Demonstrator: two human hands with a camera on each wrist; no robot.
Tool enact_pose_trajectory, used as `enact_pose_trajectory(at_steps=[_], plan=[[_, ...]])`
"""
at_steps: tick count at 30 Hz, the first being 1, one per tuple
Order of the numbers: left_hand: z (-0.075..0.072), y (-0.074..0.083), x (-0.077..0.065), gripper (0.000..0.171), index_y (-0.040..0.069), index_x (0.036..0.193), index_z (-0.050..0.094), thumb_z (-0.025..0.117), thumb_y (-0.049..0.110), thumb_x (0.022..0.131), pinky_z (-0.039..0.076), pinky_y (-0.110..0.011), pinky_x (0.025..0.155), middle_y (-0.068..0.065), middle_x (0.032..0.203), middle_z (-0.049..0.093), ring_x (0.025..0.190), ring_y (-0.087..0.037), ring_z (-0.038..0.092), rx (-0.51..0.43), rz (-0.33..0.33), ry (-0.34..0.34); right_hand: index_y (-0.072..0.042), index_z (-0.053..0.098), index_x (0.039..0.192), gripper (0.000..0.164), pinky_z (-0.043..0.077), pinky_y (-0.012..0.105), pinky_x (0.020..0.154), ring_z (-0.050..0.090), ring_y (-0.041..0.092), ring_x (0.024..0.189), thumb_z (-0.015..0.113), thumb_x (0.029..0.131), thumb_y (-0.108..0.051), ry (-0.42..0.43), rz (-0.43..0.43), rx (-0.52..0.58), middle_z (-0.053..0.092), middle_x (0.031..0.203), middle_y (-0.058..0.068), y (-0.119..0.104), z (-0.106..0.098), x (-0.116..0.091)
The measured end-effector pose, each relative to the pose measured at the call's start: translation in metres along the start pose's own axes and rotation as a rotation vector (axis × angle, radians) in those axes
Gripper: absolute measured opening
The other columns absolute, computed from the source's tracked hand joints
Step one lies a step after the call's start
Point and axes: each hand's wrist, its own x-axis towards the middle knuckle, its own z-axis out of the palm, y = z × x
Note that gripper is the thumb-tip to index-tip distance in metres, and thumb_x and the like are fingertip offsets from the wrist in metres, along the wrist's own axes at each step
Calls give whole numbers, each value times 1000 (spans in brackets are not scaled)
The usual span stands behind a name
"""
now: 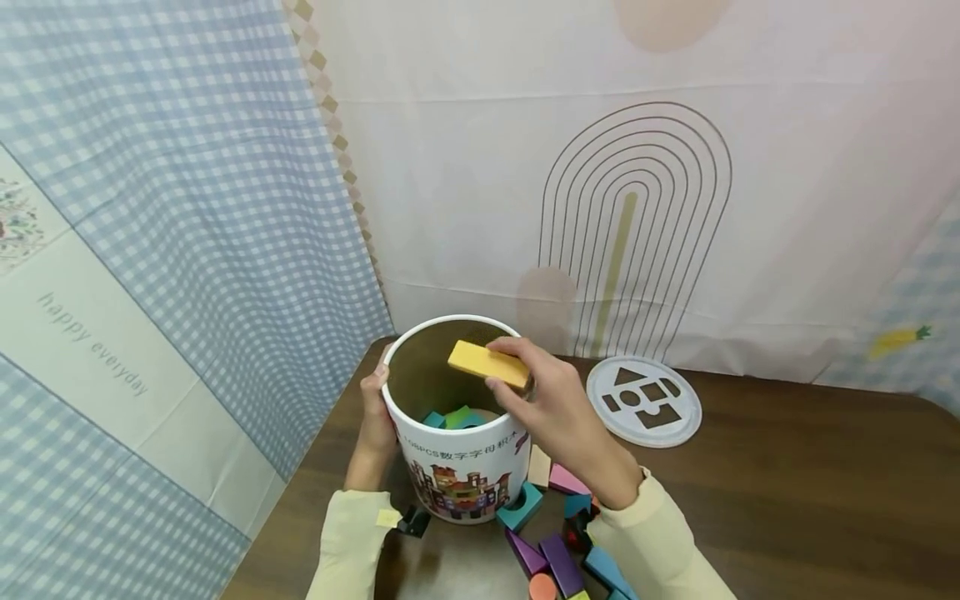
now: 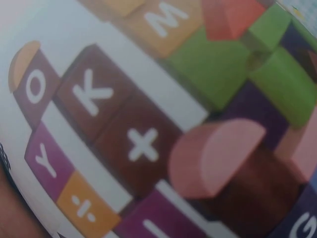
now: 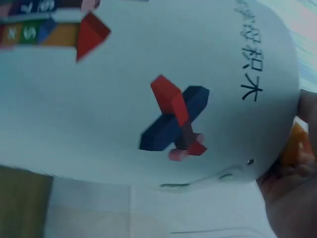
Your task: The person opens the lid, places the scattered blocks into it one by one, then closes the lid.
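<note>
A white bucket [image 1: 408, 450] with printed toy blocks and writing on its wall stands on the table. My left hand [image 1: 372, 429] grips its left side, fingertips at the rim. Over the bucket's mouth, my right hand [image 1: 558, 408] pinches a yellow rectangular block [image 1: 480, 362] between thumb and fingers, tilted slightly down to the right. Teal and green blocks [image 1: 459, 417] lie at the bottom inside. The left wrist view is filled by the bucket's printed wall [image 2: 173, 94]. At the right edge of the right wrist view, part of the yellow block [image 3: 297, 145] shows orange in the fingers.
Loose blocks lie right of the bucket and in front: a notched teal block [image 1: 527, 508], a purple block [image 1: 561, 562], a blue block [image 1: 609, 572], a pink block [image 1: 567, 480]. A round white lid [image 1: 645, 435] with shaped cutouts lies behind the right forearm. Cloth hangs behind the table [image 1: 787, 475].
</note>
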Motion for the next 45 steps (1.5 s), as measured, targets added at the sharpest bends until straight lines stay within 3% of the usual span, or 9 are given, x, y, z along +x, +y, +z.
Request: enact_pose_trajectory(at_steps=[5,12,16,21,26,32,35,39,45], plan=[[2,1,4,65,-8,136,30,25,44,97,31,-54,101,-31,129,36,117,-41,38,15,17,-6,-25,65,109,21,45,31,65,52,11,74,67,89,-29,-319,97,-193,62,92,-11,-8,-3,25],[0,0,3,68,-7,139,30,24,46,96,31,-56,100,-34,131,34,119,-47,35,42,11,26,-36,67,94,9,41,35,73,54,6,81,62,88,-31,-781,110,-434,61,90,-20,-16,0,57],[0,-2,3,69,-6,141,29,24,47,96,30,-58,100,-35,133,32,120,-49,33,43,9,14,-38,67,86,9,42,33,74,55,6,80,60,90,-33,-920,134,-492,60,85,-20,-18,2,63],[0,-4,2,68,-6,141,29,24,46,96,29,-57,101,-34,133,34,121,-46,35,32,20,25,-35,68,85,12,44,33,75,57,8,79,60,92,-33,-980,151,-484,61,83,-19,-21,4,64],[1,0,-1,67,-6,141,28,23,44,97,31,-55,101,-31,133,35,121,-43,36,29,13,13,-36,70,92,11,43,35,75,56,4,81,59,92,-35,-861,104,-458,61,87,-23,-18,6,56],[-2,0,-3,65,-4,141,30,21,44,98,31,-53,101,-30,134,35,121,-42,36,45,3,18,-34,67,95,15,44,32,79,54,0,86,52,97,-37,-359,15,-238,60,92,-25,0,11,26],[-6,-5,-3,67,-2,142,31,22,47,98,32,-54,100,-29,134,36,121,-42,37,48,17,-4,-26,66,99,23,43,31,88,51,3,99,45,102,-33,-203,-80,-137,60,102,-17,8,9,7],[-19,-23,1,64,1,143,36,20,44,98,36,-51,99,-25,134,41,120,-37,42,24,45,-33,-19,64,113,29,39,35,100,43,11,121,43,102,-36,-167,-142,-128,55,124,-7,14,-2,-10],[-35,-45,5,62,3,144,35,14,37,97,38,-50,99,-23,135,42,120,-32,45,-6,39,-46,-18,53,134,46,36,43,106,36,14,132,48,98,-46,-163,70,-178,43,140,-4,25,-25,-30]])
